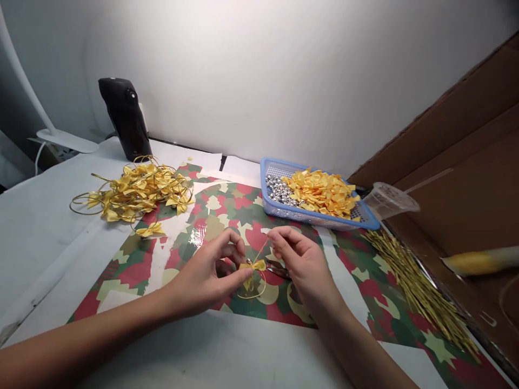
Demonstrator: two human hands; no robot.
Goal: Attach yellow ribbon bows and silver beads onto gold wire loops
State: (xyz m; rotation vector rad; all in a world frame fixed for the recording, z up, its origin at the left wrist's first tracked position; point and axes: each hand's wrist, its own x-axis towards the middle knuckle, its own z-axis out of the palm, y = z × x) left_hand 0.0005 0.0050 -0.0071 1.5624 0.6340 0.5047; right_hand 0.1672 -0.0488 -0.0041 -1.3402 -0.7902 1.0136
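My left hand [211, 273] pinches a small yellow ribbon bow [252, 266] with a thin gold cord loop [253, 289] hanging from it, low over the patterned sheet [227, 216]. My right hand [298, 259] is closed in a pinch on the gold cord's end just right of the bow. Metal scissors [278, 268] peek out under the right palm. Both hands meet at the table's middle front.
A blue basket [320, 219] at the back right holds yellow bows and silver beads. Finished bows with gold loops [135, 192] pile at the back left. Gold cords [417, 286] lie at the right beside a clear plastic cup [387, 200]. A black device [124, 119] stands against the wall.
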